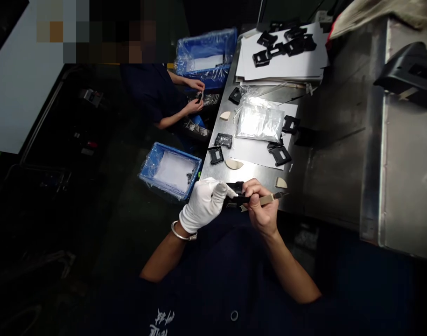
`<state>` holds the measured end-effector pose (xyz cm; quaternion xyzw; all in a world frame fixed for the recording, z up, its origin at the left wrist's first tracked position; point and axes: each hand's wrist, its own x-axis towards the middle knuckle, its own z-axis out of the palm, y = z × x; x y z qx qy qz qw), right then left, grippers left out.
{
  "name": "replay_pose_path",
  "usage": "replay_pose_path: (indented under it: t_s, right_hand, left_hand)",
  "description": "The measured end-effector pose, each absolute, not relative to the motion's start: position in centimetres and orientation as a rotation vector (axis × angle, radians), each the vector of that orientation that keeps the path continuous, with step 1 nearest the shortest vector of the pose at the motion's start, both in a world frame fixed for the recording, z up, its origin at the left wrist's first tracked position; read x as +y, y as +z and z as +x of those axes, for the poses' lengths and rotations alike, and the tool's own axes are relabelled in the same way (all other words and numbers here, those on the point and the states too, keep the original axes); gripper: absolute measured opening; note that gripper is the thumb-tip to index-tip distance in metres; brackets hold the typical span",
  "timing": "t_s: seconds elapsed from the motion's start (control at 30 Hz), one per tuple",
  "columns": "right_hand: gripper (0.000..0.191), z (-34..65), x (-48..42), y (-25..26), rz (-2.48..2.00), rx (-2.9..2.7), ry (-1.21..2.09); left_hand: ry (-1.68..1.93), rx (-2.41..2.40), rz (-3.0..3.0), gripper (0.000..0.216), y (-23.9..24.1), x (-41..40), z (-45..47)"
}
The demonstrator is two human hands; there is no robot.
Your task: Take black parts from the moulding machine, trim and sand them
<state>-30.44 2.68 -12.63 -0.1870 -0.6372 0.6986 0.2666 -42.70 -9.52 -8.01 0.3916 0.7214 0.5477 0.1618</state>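
My left hand [206, 200], in a white glove, is closed on a black plastic part [230, 204] at the near end of the metal table. My bare right hand [264, 212] grips a slim beige-and-black hand tool [267, 199], whose dark pointed end sticks out to the right. The tool's black end lies against or just over the plastic part; whether they touch I cannot tell. My fingers cover much of both. Beyond my hands lie a beige half-round piece [234, 164], a small beige wedge [281, 182] and a black frame-shaped part [216, 155].
A silvery plastic-wrapped packet [260, 122] lies on white sheets. Several black parts [295, 45] rest on a paper stack [281, 70] farther off. Blue bins [171, 182] stand left of the metal table [213, 175]. A co-worker's hands [195, 95] hold something small.
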Motion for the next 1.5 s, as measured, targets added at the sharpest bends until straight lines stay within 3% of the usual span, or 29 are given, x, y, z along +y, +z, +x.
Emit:
replay_pose_path:
  t_s: [0.37, 0.57, 0.7, 1.0, 1.2, 1.33, 1.5]
  right_hand:
    - [0.034, -31.1, 4.4, -13.7, -0.473, -1.668, 2.067]
    - [0.027, -31.2, 4.8, -13.9, -0.576, -1.519, 2.341]
    - [0.030, -31.0, 5.2, -14.3, -0.665, -1.531, 2.355]
    - [0.039, -31.4, 6.5, -14.5, -0.832, -1.612, 2.302]
    - [0.042, -32.3, 8.1, -15.4, -0.824, -1.872, 2.201]
    - [0.036, -33.8, 11.7, -21.1, -1.106, -2.187, 1.682]
    - [0.010, -34.3, 16.0, -29.0, -1.383, -2.328, 1.268]
  left_hand:
    - [1.510, 2.172, 1.171, 0.063, -8.4, -8.6, -42.7]
    - [1.515, 2.122, 0.855, 0.066, -8.9, -7.9, -42.9]
    - [1.467, 2.091, 0.755, 0.070, -9.2, -7.7, -43.1]
    - [1.338, 1.912, 0.853, 0.039, -9.6, -8.4, -44.2]
    - [1.384, 2.036, 1.090, 0.023, -10.6, -8.8, -44.4]
    - [1.491, 2.112, 1.348, 0.015, -10.8, -8.7, -44.8]
    - [1.534, 2.117, 1.387, 0.013, -10.5, -8.7, -45.3]
